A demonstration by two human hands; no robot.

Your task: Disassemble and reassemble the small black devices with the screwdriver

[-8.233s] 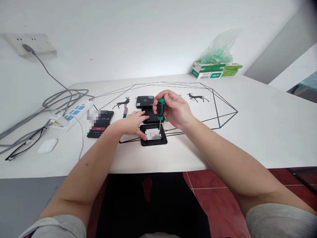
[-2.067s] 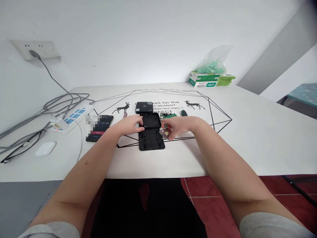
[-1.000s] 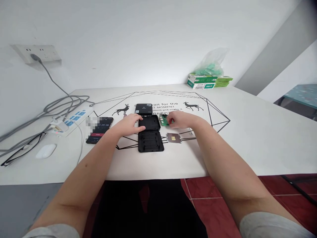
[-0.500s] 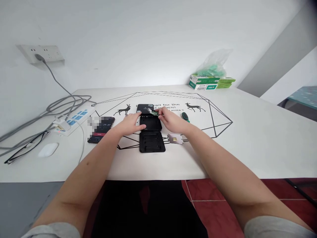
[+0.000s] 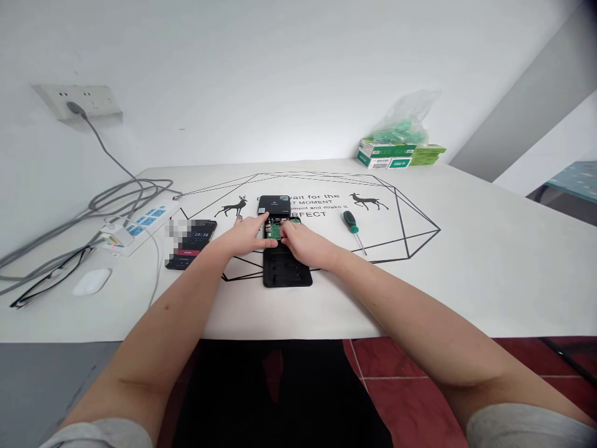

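**Both hands on circuit board at desk centre**

A white desk (image 5: 466,249) with a printed black line-and-deer graphic is set against a plain white wall; red floor tiles are seen past its near edge. Most of the right half of the desk is bare, smooth surface. The left edge is crowded: a white power strip (image 5: 137,224) with blue sockets, looped grey cables (image 5: 116,193) run up to a wall socket (image 5: 79,101), a white mouse (image 5: 91,281) and thin black leads beside it.

The green circuit board (image 5: 276,230) is seated in a shallow black plastic case half (image 5: 295,220), near the desk centre. It is pinched from both sides: the left hand (image 5: 247,234) is pressed on its left edge with fingers extended, the right hand (image 5: 305,244) is laid over its right part, fingertips curled down on it. The hands nearly meet over the board.

Just in front, touching or nearly so, a second black case half (image 5: 285,274) lies flat, square with rounded corners, ribbed inside. Behind the board, a closed small black box (image 5: 274,204), matte, is seen. A black phone (image 5: 192,242) with a lit screen lies left of the left hand. A green-handled screwdriver (image 5: 352,225) with a thin steel shaft lies well right of the right hand, untouched. Green cartons (image 5: 396,154) under a crinkled clear bag are stacked at the far edge.
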